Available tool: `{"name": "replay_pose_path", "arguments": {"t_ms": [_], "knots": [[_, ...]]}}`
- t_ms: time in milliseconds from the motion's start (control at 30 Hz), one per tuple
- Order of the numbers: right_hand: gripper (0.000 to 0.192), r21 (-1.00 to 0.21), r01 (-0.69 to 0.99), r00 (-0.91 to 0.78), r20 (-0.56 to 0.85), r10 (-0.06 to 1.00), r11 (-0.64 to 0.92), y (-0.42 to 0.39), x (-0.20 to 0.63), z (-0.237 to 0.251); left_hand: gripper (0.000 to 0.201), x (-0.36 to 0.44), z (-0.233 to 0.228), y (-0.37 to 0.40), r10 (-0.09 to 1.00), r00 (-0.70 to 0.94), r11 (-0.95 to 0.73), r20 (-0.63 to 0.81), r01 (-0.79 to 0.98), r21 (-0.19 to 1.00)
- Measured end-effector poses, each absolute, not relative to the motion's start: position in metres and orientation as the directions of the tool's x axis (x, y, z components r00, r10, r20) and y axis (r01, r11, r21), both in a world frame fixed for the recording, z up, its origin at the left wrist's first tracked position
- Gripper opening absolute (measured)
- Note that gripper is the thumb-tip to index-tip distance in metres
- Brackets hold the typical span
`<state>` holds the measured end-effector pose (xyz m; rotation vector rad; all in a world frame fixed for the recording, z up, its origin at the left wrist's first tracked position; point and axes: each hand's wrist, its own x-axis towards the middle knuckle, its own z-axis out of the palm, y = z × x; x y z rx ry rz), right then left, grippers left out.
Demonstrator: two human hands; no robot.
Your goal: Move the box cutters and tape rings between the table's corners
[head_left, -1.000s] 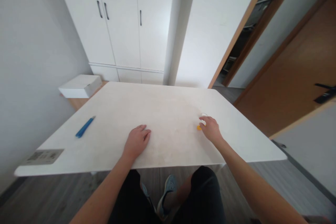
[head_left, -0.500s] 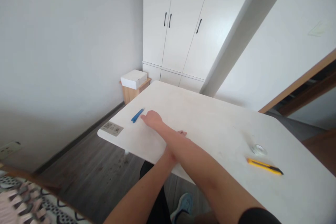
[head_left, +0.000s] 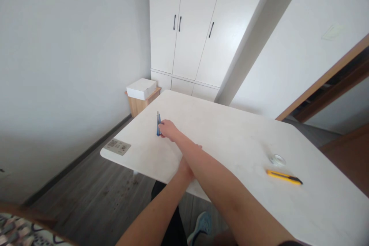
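My right hand (head_left: 168, 129) reaches across to the left side of the white table (head_left: 219, 123) and closes its fingers round a slim blue stapler (head_left: 158, 125). The stapler stands out beyond the fingers, its metal-tipped end pointing away from me. My left hand (head_left: 186, 166) rests at the table's near side under my crossed right forearm. That forearm hides most of its fingers, so what they do cannot be made out.
A yellow utility knife (head_left: 284, 177) and a roll of clear tape (head_left: 278, 160) lie on the table's right part. A printed label (head_left: 117, 147) is at the near left corner. Beyond the table stand a white box (head_left: 141, 88) on a wooden cabinet and a white wardrobe (head_left: 190, 23).
My right hand has taken hold of the blue stapler, which lay flat beside it, and turned it more upright. My left hand stays under the right forearm. The view has shifted slightly.
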<state>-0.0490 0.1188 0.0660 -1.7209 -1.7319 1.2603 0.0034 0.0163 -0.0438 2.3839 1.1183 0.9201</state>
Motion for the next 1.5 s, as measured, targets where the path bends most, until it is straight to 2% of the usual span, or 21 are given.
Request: {"name": "replay_pose_path", "arguments": {"t_ms": [67, 133, 200, 267, 333, 400, 533, 600, 667, 833, 967, 1033, 1100, 1200, 1300, 1400, 1500], "knots": [[0.023, -0.904, 0.385, -0.154, -0.262, 0.953, -0.187, 0.102, -0.005, 0.069, 0.028, 0.004, -0.029, 0.013, 0.777, 0.479, -0.628, 0.407, 0.562, 0.538], [0.024, -0.959, 0.194, -0.11, -0.231, 0.967, -0.207, 0.076, 0.046, 0.071, 0.024, 0.003, -0.017, 0.009, 0.761, 0.508, -0.648, 0.405, 0.561, 0.514], [0.023, -0.972, 0.105, -0.054, -0.215, 0.975, -0.209, 0.042, 0.101, 0.071, 0.025, 0.001, -0.008, 0.005, 0.733, 0.553, -0.68, 0.396, 0.576, 0.455], [0.026, -0.973, 0.099, 0.003, -0.21, 0.978, -0.209, 0.002, 0.16, 0.068, 0.03, -0.001, -0.004, 0.004, 0.723, 0.559, -0.69, 0.405, 0.616, 0.381], [0.032, -0.956, 0.192, 0.072, -0.212, 0.975, -0.222, -0.043, 0.221, 0.062, 0.034, -0.002, -0.005, 0.005, 0.724, 0.557, -0.687, 0.407, 0.637, 0.349], [0.029, -0.898, 0.365, 0.17, -0.196, 0.966, -0.247, -0.087, 0.282, 0.056, 0.036, -0.002, -0.007, 0.007, 0.714, 0.565, -0.696, 0.414, 0.636, 0.333], [0.021, -0.638, 0.722, 0.38, 0.041, 0.924, -0.268, -0.157, 0.392, 0.051, 0.041, -0.001, -0.011, 0.01, 0.701, 0.577, -0.706, 0.42, 0.643, 0.296], [0.022, -0.524, 0.803, 0.396, 0.112, 0.912, -0.284, -0.175, 0.429, 0.052, 0.043, -0.001, -0.011, 0.01, 0.695, 0.58, -0.71, 0.424, 0.644, 0.284], [0.023, -0.467, 0.839, 0.364, 0.104, 0.925, -0.278, -0.183, 0.45, 0.053, 0.044, -0.002, -0.011, 0.011, 0.693, 0.58, -0.712, 0.428, 0.643, 0.281], [0.026, -0.374, 0.891, 0.296, 0.051, 0.954, -0.257, -0.173, 0.457, 0.043, 0.045, -0.004, -0.013, 0.011, 0.689, 0.59, -0.716, 0.42, 0.643, 0.272], [0.03, -0.274, 0.9, 0.369, 0.068, 0.927, -0.339, -0.164, 0.448, 0.038, 0.045, -0.005, -0.012, 0.01, 0.697, 0.582, -0.709, 0.418, 0.646, 0.283], [0.031, -0.262, 0.896, 0.398, 0.111, 0.911, -0.359, -0.162, 0.436, 0.039, 0.044, -0.005, -0.011, 0.01, 0.7, 0.581, -0.707, 0.414, 0.647, 0.287], [0.03, -0.31, 0.907, 0.351, 0.179, 0.919, -0.286, -0.159, 0.413, 0.04, 0.043, -0.004, -0.01, 0.01, 0.701, 0.584, -0.707, 0.409, 0.647, 0.286], [0.028, -0.415, 0.91, 0.127, 0.241, 0.962, -0.016, -0.146, 0.36, 0.039, 0.044, -0.004, -0.009, 0.01, 0.702, 0.583, -0.706, 0.409, 0.647, 0.289], [0.04, -0.404, 0.896, -0.099, 0.223, 0.97, 0.184, -0.124, 0.308, 0.032, 0.045, -0.004, -0.009, 0.01, 0.699, 0.585, -0.709, 0.413, 0.642, 0.29], [0.065, -0.31, 0.935, -0.13, 0.156, 0.979, 0.173, -0.103, 0.28, 0.022, 0.046, -0.005, -0.01, 0.011, 0.692, 0.594, -0.717, 0.41, 0.634, 0.29], [0.075, -0.27, 0.955, -0.098, 0.105, 0.99, 0.124, -0.095, 0.274, 0.013, 0.047, -0.005, -0.011, 0.011, 0.694, 0.594, -0.715, 0.408, 0.634, 0.293]]}}
